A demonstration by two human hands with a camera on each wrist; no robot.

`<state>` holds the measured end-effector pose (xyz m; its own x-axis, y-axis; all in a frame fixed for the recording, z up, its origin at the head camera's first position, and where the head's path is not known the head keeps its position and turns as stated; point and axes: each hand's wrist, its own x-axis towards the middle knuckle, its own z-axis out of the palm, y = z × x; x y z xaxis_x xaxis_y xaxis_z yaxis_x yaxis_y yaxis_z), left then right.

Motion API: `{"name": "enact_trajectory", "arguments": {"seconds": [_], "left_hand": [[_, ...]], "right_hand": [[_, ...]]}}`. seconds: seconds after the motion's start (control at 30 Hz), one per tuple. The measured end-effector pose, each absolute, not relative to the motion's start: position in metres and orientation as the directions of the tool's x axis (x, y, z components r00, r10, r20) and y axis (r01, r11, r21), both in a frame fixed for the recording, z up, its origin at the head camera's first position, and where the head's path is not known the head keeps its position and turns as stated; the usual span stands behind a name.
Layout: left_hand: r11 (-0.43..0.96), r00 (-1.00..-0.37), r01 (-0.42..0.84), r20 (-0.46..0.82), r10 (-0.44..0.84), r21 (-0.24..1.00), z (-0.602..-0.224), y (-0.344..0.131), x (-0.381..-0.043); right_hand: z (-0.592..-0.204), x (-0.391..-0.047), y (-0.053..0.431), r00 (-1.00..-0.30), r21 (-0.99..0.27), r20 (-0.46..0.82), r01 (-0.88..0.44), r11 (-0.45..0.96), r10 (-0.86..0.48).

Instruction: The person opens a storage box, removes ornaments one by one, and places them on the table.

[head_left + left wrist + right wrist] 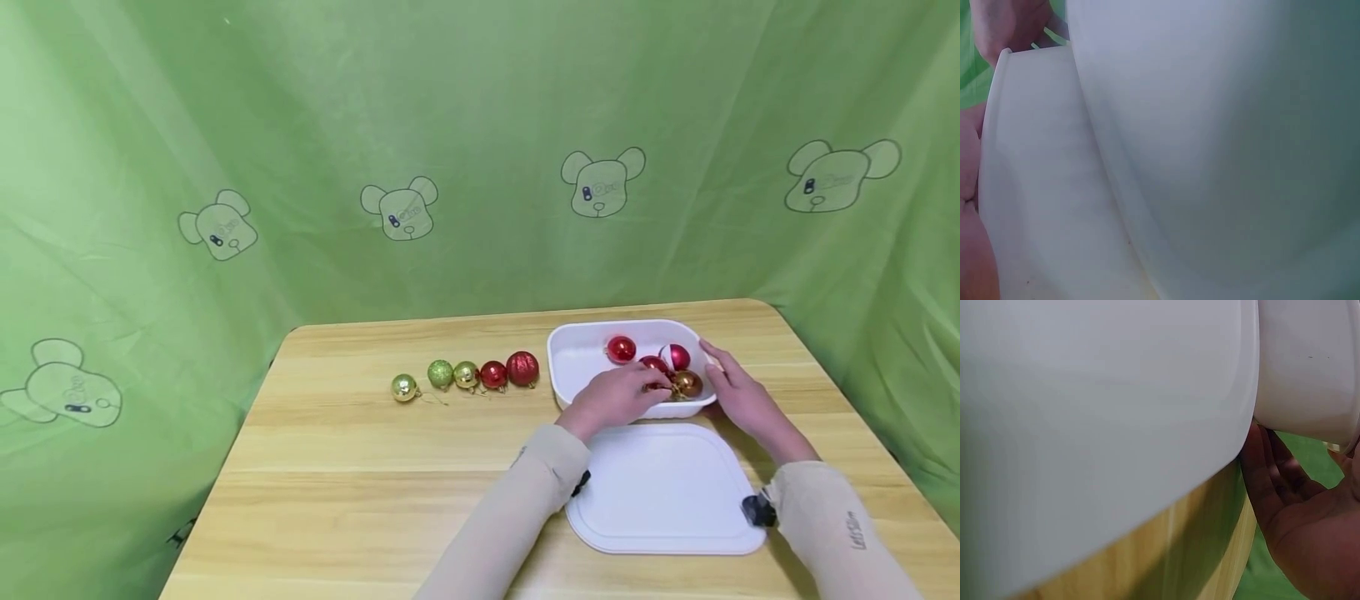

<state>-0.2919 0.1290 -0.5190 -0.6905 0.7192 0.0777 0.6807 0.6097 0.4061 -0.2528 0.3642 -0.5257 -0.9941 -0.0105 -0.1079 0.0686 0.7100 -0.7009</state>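
A white plastic box (577, 337) stands at the back right of the table, with several Christmas baubles in it. My left hand (617, 393) reaches over its front rim, fingers bent round a red bauble (654, 364) that they partly hide. Beside that bauble lie a bronze bauble (687, 383) and a red-and-white bauble (676, 357). Another red bauble (621, 349) sits farther back. At the box's right end rests my right hand (746, 402); its fairly straight fingers (1260, 469) touch the outer wall. The left wrist view hides the left fingertips behind the wall.
A white lid (663, 492) lies flat in front of the box, under the wrists. Left of the box, a row holds a dark red bauble (522, 368), a red bauble (493, 375), a gold bauble (466, 375), a green glitter bauble (440, 373) and a yellow-green bauble (404, 387).
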Motion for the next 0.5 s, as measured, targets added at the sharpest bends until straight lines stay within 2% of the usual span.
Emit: {"name": "enact_trajectory", "arguments": {"seconds": [0.3, 0.5], "left_hand": [[0.627, -0.661, 0.702, -0.019, 0.750, 0.337, -0.5208, 0.1311, -0.2922], [0.608, -0.678, 0.685, 0.047, 0.733, 0.402, -0.5186, 0.1276, -0.2924]], "right_hand": [[-0.5259, -0.2518, 0.3633, -0.994, -0.714, -0.109, 0.072, 0.696, -0.008], [-0.5283, -0.2518, 0.3643, -0.994, -0.721, -0.109, 0.077, 0.689, -0.004]]}}
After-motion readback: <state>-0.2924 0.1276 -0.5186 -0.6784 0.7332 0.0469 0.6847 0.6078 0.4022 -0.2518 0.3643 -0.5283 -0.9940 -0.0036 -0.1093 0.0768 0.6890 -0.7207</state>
